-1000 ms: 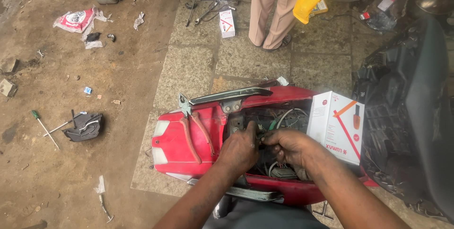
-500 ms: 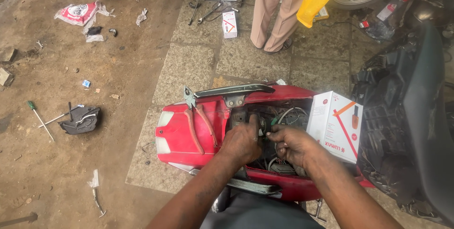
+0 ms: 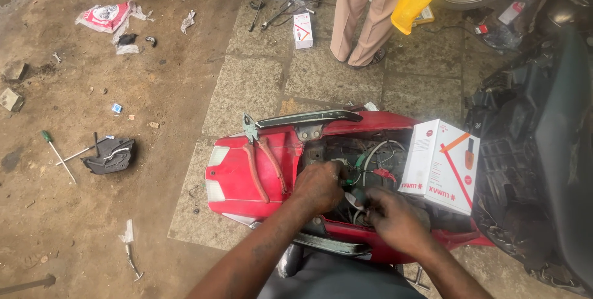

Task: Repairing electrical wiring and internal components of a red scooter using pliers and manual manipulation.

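Note:
A red scooter rear body [image 3: 238,175] lies open in front of me, with wires and connectors [image 3: 377,160] showing in its cavity. My left hand [image 3: 318,186] reaches into the cavity, fingers curled on a small wire connector. Just to the right, my right hand [image 3: 395,215] pinches wiring at the cavity's near edge. What exactly each finger holds is hidden by the hands. Red-handled pliers [image 3: 259,157] rest on the red panel left of my left hand.
A white and orange box [image 3: 441,163] stands on the scooter to the right. A person in beige trousers [image 3: 361,15] stands behind. Tools [image 3: 278,8], a small box [image 3: 302,30], a screwdriver [image 3: 57,154] and a black part [image 3: 111,154] lie on the ground. A black vehicle [image 3: 543,151] is at right.
My view has shifted slightly. Both hands stay in the cavity; my right hand has moved a little down and right along the wiring.

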